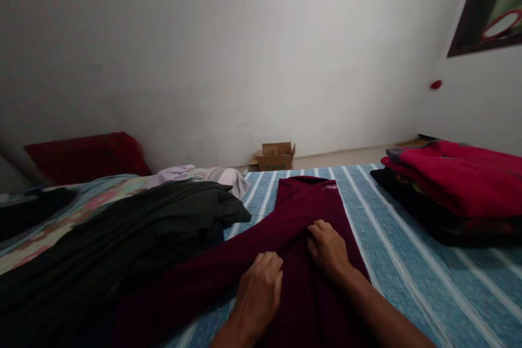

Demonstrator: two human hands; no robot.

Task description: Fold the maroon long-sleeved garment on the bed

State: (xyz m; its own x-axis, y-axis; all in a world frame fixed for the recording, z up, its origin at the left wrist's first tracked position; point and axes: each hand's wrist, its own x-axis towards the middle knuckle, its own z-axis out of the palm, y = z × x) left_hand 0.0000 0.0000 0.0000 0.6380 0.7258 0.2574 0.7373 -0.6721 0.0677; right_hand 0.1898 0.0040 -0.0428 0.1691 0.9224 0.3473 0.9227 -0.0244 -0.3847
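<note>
A maroon garment (299, 206) lies on a blue-and-white striped cover (399, 223), in front of the person, its main part running straight away from the lower edge of the view. A long flap of it, like a sleeve, slants from the upper part down to the lower left. A small pale mark shows near its far right corner.

Both hands are on this cloth. The right hand (326, 247) is over the middle of the main part, its fingers bent and pinching the lower edge of the slanting flap. The left hand (261, 288) is lower and just to the left, back upward and fingers curled down at the flap's near edge; its fingertips are partly hidden, so whether it pinches the fabric cannot be told. Cloth extends beyond both hands and on either side of them.

To the left, a dark green garment (175, 217) lies loosely heaped beside the flap, with pale clothes (222, 176) behind it. Well to the right sits a stack of folded clothes (468, 185), bright red on top and dark below. Past the cover's far edge, an open cardboard box (275, 160) stands near the wall (261, 65).
</note>
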